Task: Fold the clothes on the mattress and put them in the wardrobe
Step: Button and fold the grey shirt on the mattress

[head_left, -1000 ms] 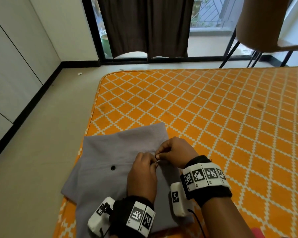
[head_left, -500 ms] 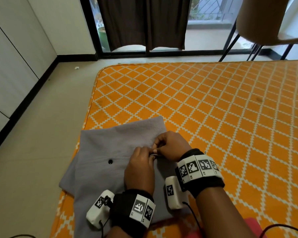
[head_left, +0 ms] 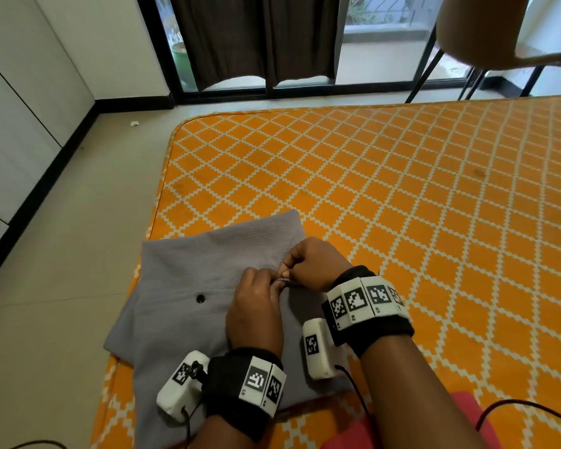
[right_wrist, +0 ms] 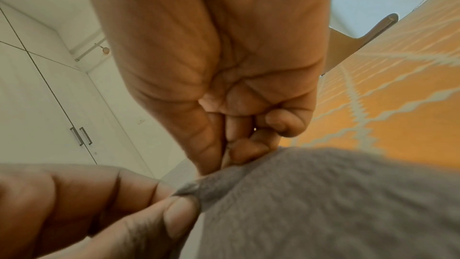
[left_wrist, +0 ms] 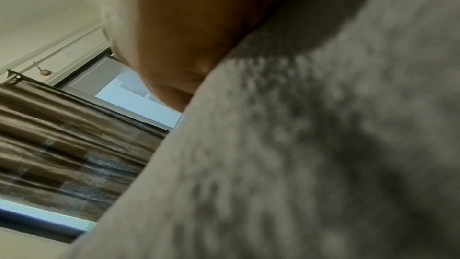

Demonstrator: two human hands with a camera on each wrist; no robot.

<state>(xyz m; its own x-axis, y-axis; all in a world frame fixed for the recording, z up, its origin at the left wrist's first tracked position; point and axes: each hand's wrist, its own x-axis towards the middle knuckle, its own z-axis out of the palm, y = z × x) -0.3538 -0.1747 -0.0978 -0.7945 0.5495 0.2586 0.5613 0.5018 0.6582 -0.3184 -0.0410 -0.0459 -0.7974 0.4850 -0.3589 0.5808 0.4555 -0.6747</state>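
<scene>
Both hands met low and near, knuckles up. The left hand curled its fingers, thumb and forefinger pinching a fold. The right hand sat just right of it, fingers tightly curled in a pinching grip, fingertips almost touching.

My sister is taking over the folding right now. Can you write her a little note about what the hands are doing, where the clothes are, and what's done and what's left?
Left hand: pinches an edge of the grey garment near its middle.
Right hand: fingers curled, pinching the same spot right beside the left; they seem to be working a small fastening.
The grey garment lies partly folded on the near left corner of the orange mattress, one dark button showing.
Done: laid out, partly folded.
Left: finish folding, then carry it to the wardrobe, whose white doors are shut.
</scene>
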